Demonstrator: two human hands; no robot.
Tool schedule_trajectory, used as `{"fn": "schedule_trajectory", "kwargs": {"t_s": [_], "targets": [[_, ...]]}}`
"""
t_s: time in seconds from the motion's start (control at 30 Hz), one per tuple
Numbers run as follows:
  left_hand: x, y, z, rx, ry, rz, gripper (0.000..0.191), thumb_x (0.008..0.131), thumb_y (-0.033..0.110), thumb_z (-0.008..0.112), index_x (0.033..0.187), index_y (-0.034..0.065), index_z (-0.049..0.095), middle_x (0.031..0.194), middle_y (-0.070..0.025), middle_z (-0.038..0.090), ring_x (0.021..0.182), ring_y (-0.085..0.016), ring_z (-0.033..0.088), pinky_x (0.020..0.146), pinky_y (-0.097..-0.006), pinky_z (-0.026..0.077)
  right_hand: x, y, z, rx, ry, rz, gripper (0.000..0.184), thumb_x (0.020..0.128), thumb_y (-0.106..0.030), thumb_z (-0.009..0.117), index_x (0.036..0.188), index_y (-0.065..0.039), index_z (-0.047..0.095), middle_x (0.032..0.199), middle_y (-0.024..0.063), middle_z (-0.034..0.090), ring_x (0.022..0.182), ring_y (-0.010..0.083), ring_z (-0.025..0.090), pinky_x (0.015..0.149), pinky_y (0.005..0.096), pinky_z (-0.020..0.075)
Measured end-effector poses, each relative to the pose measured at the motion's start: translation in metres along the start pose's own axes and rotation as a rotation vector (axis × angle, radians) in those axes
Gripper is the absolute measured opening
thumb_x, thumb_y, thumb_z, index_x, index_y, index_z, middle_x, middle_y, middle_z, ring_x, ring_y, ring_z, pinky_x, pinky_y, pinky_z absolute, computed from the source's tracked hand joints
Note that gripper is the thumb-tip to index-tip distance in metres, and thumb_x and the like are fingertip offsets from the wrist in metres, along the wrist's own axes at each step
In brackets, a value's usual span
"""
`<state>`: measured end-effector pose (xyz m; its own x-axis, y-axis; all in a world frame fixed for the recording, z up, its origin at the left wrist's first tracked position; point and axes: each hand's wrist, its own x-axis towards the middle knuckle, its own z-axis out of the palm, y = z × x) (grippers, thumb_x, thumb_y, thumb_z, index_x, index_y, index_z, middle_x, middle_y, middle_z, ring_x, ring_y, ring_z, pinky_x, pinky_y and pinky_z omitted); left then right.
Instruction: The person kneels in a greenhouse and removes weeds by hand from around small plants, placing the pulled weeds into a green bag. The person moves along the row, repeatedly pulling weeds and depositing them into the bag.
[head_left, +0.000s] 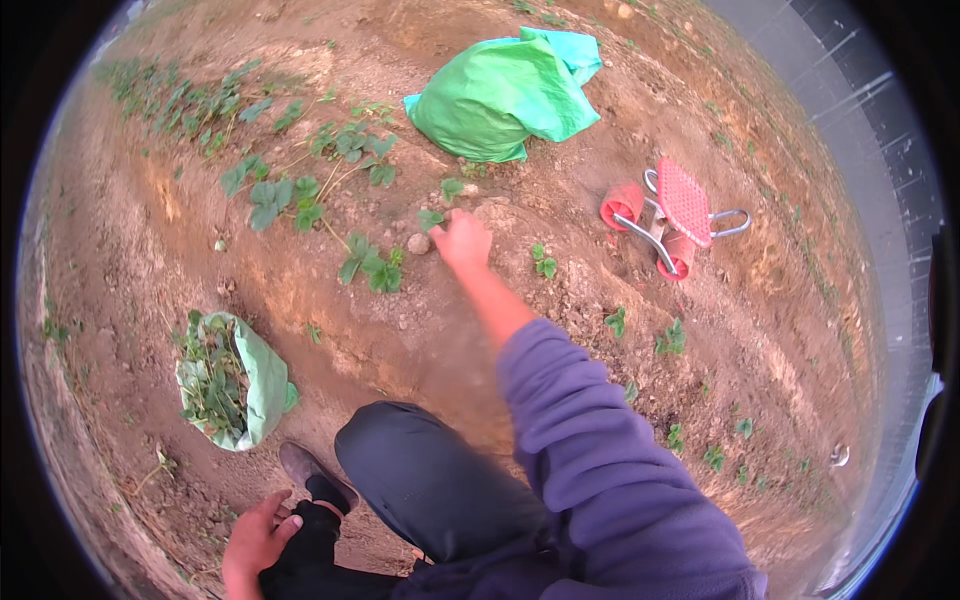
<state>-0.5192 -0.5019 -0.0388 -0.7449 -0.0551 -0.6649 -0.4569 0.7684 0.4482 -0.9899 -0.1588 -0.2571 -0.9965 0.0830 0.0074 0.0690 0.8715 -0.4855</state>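
My right hand reaches out over the soil with its fingers at a small green leaf; whether they grip its stem cannot be made out. A round clod lies just left of the fingertips. Strawberry-like leafy plants grow further left, with long runners over the ground. My left hand rests by my left leg near the shoe, fingers apart and holding nothing that shows. Above it in the picture, a pale green woven sack stands open, filled with cut leaves and stems.
A full green woven sack lies on the soil at the top. Right of it stands a low red seat on rollers with metal bars. Small seedlings dot the ground at the right, beside plastic sheeting.
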Motion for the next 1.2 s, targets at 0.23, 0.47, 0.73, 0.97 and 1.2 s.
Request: {"fn": "schedule_trajectory", "kwargs": {"t_s": [0.23, 0.47, 0.73, 0.97, 1.2], "targets": [[0.014, -0.023, 0.013, -0.007, -0.012, -0.076, 0.055, 0.102, 0.024, 0.079, 0.150, 0.0024, 0.064, 0.109, -0.0208, 0.082, 0.098, -0.036, 0.081, 0.089, -0.0441, 0.063, 0.002, -0.002, 0.013, -0.037, 0.163, -0.014, 0.023, 0.091, -0.035, 0.084, 0.101, -0.016, 0.075, 0.103, 0.0072, 0.078, 0.102, 0.0306, 0.076, 0.090, 0.0511, 0.0494], [0.022, -0.022, 0.011, 0.025, 0.013, -0.116, 0.056, 0.103, 0.025, 0.076, 0.154, 0.0047, 0.062, 0.111, -0.0213, 0.081, 0.099, -0.036, 0.080, 0.090, -0.0449, 0.062, 0.013, 0.023, 0.007, 0.095, 0.002, -0.084, 0.016, 0.091, -0.030, 0.083, 0.096, -0.016, 0.079, 0.096, 0.0090, 0.081, 0.096, 0.0318, 0.078, 0.087, 0.0497, 0.0562], [0.022, -0.016, 0.012, -0.016, 0.021, -0.129, 0.053, 0.105, 0.026, 0.076, 0.151, 0.0043, 0.064, 0.108, -0.0181, 0.080, 0.097, -0.029, 0.078, 0.091, -0.0422, 0.060, 0.029, 0.038, -0.004, 0.347, -0.128, 0.003, 0.028, 0.095, -0.037, 0.076, 0.109, -0.013, 0.081, 0.113, 0.0170, 0.081, 0.108, 0.0393, 0.078, 0.093, 0.0533, 0.0618], [0.023, -0.010, 0.010, -0.005, 0.011, -0.134, 0.055, 0.104, 0.024, 0.075, 0.154, 0.0053, 0.062, 0.111, -0.0219, 0.081, 0.098, -0.035, 0.081, 0.091, -0.0444, 0.062, 0.033, 0.012, -0.012, 0.268, -0.280, 0.167, 0.048, 0.094, -0.057, 0.077, 0.113, -0.014, 0.083, 0.114, 0.0139, 0.084, 0.108, 0.0324, 0.080, 0.096, 0.0468, 0.0598], [0.021, -0.011, 0.008, -0.006, 0.027, -0.137, 0.055, 0.103, 0.025, 0.075, 0.154, 0.0061, 0.063, 0.112, -0.0232, 0.081, 0.101, -0.037, 0.081, 0.093, -0.0454, 0.061, 0.024, 0.018, -0.001, 0.326, -0.193, 0.130, 0.032, 0.087, -0.032, 0.085, 0.116, -0.019, 0.085, 0.113, 0.0111, 0.084, 0.109, 0.0330, 0.079, 0.098, 0.0468, 0.0609]]}}
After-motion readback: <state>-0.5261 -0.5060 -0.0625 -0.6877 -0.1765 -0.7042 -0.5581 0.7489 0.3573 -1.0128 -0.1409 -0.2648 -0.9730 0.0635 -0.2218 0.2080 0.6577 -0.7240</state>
